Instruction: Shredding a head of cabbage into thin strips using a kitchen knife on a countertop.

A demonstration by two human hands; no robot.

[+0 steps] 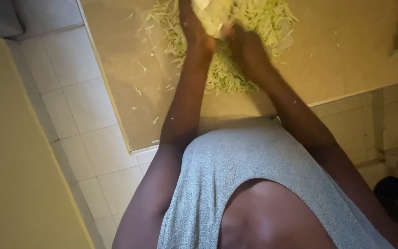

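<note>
Pale green cabbage chunk point(213, 16) held at top edge, over shredded cabbage pile point(226, 69) on beige worktop point(346, 60). Left hand point(194, 30) grip clamped on chunk; right hand point(245, 44) touches it, blurred, grip cannot tell.

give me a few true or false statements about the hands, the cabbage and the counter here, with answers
1. Both hands, left hand and right hand, are on the chunk of cabbage. True.
2. The shredded cabbage lies in a bowl. False: it lies loose on the beige counter.
3. The floor is dark wood. False: it is pale tile.
4. Stray shreds lie scattered on the counter toward its left edge. True.
5. The person wears a red long-sleeved shirt. False: a grey sleeveless top, arms bare.
</note>
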